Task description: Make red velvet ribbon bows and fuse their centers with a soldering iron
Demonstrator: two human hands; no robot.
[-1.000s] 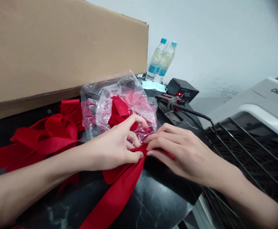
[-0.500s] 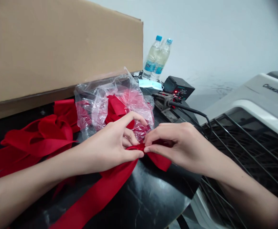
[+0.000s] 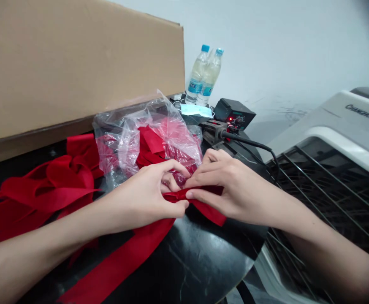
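A long red ribbon (image 3: 124,264) runs from the near left edge of the table up into both hands, and its short end hangs out at the right. My left hand (image 3: 149,194) curls around the gathered part, thumb below and fingers above. My right hand (image 3: 229,181) pinches the same ribbon between thumb and fingers, just beside the left fingertips. Behind the hands lies a clear plastic bag (image 3: 127,147) with red ribbon (image 3: 151,141) in and on it. Left of my left forearm rests a heap of looped red ribbon (image 3: 61,177).
A large cardboard box (image 3: 83,63) stands at the back left. Two bottles (image 3: 203,76), a light blue face mask (image 3: 197,110) and a black soldering station (image 3: 235,114) with its holder (image 3: 214,128) sit behind. A heater (image 3: 330,169) stands right of the round black table (image 3: 203,257).
The view has shifted slightly. My right index finger has lifted and bent, and my left thumb has drawn back a little from the right fingertips. Both hands stay on the ribbon.
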